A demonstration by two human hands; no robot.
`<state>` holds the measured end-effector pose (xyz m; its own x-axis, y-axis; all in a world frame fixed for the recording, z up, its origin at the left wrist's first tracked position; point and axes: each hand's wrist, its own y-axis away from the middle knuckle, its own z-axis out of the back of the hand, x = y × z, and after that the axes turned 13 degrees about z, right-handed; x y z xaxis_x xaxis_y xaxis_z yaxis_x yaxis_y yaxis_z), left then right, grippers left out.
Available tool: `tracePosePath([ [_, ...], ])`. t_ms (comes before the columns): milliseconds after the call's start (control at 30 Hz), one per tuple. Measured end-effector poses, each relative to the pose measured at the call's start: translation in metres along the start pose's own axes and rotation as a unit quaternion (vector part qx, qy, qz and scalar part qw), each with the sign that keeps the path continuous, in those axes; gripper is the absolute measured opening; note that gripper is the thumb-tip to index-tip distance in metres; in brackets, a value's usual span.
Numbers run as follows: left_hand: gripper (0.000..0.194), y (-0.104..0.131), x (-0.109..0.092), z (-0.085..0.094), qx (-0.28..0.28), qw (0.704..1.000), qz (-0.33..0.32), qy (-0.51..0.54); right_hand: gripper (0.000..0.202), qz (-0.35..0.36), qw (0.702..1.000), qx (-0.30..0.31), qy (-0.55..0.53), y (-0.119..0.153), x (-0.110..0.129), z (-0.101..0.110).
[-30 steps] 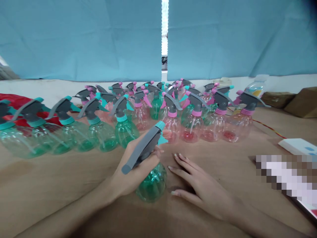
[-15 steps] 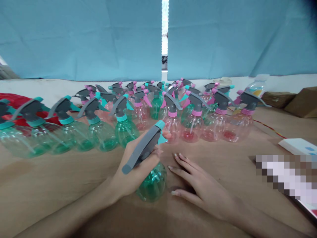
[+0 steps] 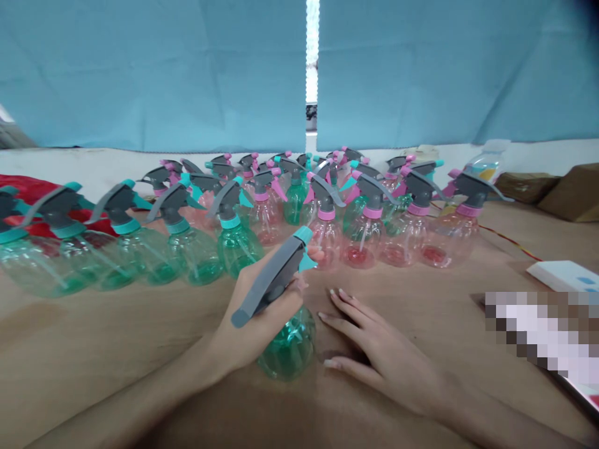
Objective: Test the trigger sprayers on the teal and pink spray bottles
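My left hand [image 3: 257, 312] is wrapped round the neck of a green spray bottle [image 3: 287, 349] with a grey and turquoise spray head, near the middle of the table [image 3: 163, 337]. To its right, my right hand [image 3: 374, 343] rests on the tabletop, fingers spread, holding nothing. Beyond my left hand stands another green spray bottle [image 3: 238, 243], in a row with several more that have turquoise collars. A pink spray bottle [image 3: 365, 240] with a pink collar stands behind my hands, among several like it on the right.
More bottles crowd the back, before a blue cloth [image 3: 140, 75]. Red material [image 3: 37, 187] lies at the left. On the right are a brown box [image 3: 573, 193], a clear bottle [image 3: 486, 162], a thin wire [image 3: 510, 239], a white object [image 3: 561, 274] and a pixelated item.
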<state>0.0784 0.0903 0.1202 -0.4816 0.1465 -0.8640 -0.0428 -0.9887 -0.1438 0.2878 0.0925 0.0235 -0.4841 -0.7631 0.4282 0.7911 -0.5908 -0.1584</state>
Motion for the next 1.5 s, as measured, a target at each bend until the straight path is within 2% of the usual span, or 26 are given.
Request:
tracePosePath([
  [300, 0.009, 0.000, 0.001, 0.000, 0.026, 1.000, 0.006, 0.011, 0.065, -0.002, 1.000, -0.003, -0.008, -0.001, 0.001, 0.001],
  [533, 0.006, 0.000, 0.008, -0.001, 0.014, 1.000, 0.002, 0.000, 0.063, 0.005, 1.000, -0.016, -0.014, 0.001, -0.001, -0.001],
  [767, 0.009, -0.001, -0.002, 0.001, 0.032, 0.999, 0.015, 0.021, 0.063, 0.008, 1.000, -0.016, -0.009, 0.000, 0.000, -0.001],
  [1067, 0.015, 0.001, -0.006, 0.001, 0.026, 0.999, 0.027, 0.015, 0.064, 0.010, 1.000, -0.013, -0.004, 0.001, -0.002, -0.002],
  [1167, 0.014, 0.001, -0.008, 0.003, 0.027, 1.000, 0.013, 0.001, 0.065, 0.011, 1.000, -0.008, 0.004, 0.000, -0.002, -0.002],
  [1267, 0.004, 0.001, -0.007, 0.005, 0.044, 0.999, -0.003, -0.002, 0.064, 0.008, 1.000, -0.011, 0.004, 0.001, -0.002, -0.003],
  [1500, 0.004, 0.002, -0.006, 0.008, 0.039, 0.999, -0.014, -0.004, 0.062, 0.010, 1.000, -0.021, -0.014, 0.001, -0.001, -0.002],
])
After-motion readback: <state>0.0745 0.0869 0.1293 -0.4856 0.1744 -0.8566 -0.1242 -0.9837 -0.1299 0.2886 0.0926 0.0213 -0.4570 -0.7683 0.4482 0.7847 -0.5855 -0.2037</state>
